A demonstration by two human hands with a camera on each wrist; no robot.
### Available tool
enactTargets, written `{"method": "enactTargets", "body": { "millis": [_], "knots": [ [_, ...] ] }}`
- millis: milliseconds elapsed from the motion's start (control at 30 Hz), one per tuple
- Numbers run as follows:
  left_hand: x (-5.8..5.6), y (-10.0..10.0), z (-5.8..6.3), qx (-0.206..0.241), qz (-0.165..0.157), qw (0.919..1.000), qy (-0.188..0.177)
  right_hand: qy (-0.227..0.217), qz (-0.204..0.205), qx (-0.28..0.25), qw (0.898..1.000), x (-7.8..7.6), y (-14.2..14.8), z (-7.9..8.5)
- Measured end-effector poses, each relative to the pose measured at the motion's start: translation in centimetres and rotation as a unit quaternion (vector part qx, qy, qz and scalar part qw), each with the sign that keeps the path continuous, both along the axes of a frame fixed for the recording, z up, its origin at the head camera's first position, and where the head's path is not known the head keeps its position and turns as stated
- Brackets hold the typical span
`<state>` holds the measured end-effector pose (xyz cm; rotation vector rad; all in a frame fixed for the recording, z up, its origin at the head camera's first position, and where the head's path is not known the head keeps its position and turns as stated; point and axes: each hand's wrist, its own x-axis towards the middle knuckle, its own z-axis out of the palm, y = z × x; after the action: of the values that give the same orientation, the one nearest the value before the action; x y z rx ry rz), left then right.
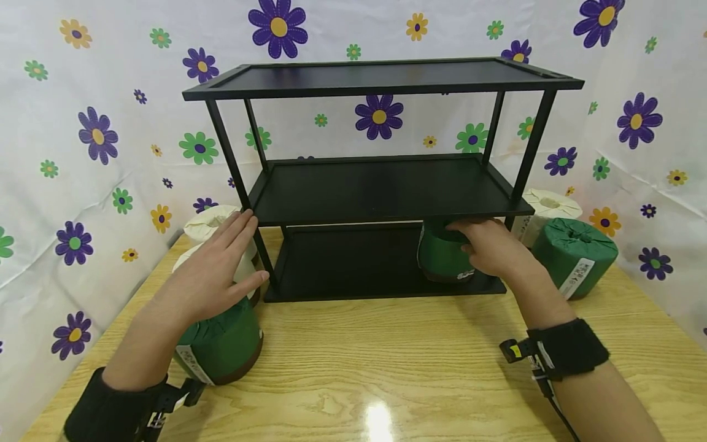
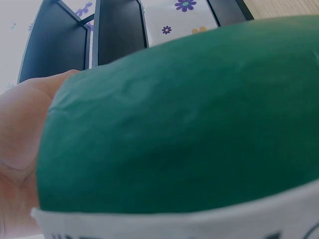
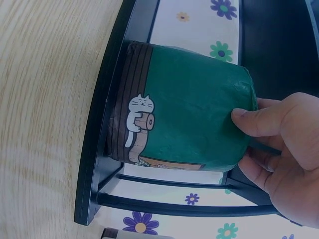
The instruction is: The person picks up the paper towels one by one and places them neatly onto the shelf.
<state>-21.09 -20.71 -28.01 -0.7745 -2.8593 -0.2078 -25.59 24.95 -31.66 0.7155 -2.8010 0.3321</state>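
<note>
On the bottom tier of a black three-tier rack (image 1: 353, 187), toward its right end, stands a green-wrapped toilet paper roll (image 1: 442, 255). My right hand (image 1: 497, 248) grips its top just under the middle shelf. In the right wrist view, the thumb and fingers pinch the upper end of this roll (image 3: 194, 109), which has a cat printed on its side. My left hand (image 1: 207, 276) has straight fingers, their tips at the rack's left front post; I cannot tell whether they touch it. Below that hand stands another green-wrapped roll (image 1: 226, 347), which fills most of the left wrist view.
Right of the rack, a green-wrapped roll (image 1: 574, 255) and a white-wrapped roll (image 1: 549, 212) stand on the wooden table (image 1: 353, 362). White-wrapped rolls (image 1: 210, 222) stand on the left side, partly behind my left hand. A flowered cloth (image 1: 132, 123) hangs behind.
</note>
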Motion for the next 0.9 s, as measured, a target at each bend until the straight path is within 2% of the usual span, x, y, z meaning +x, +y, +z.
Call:
{"method": "enactTargets", "body": {
  "millis": [367,667,900],
  "knots": [
    [0.0,-0.07,-0.05,0.001,-0.001,1.0,0.0,0.017,0.014,-0.007,1.0,-0.13,-0.24,-0.25],
    [-0.01,-0.05,-0.02,0.001,-0.001,1.0,0.001,-0.005,0.005,-0.01,1.0,0.02,-0.07,0.07],
    [0.02,0.0,0.02,0.0,0.001,1.0,0.0,-0.007,0.014,-0.014,1.0,0.09,-0.14,0.15]
  ]
}}
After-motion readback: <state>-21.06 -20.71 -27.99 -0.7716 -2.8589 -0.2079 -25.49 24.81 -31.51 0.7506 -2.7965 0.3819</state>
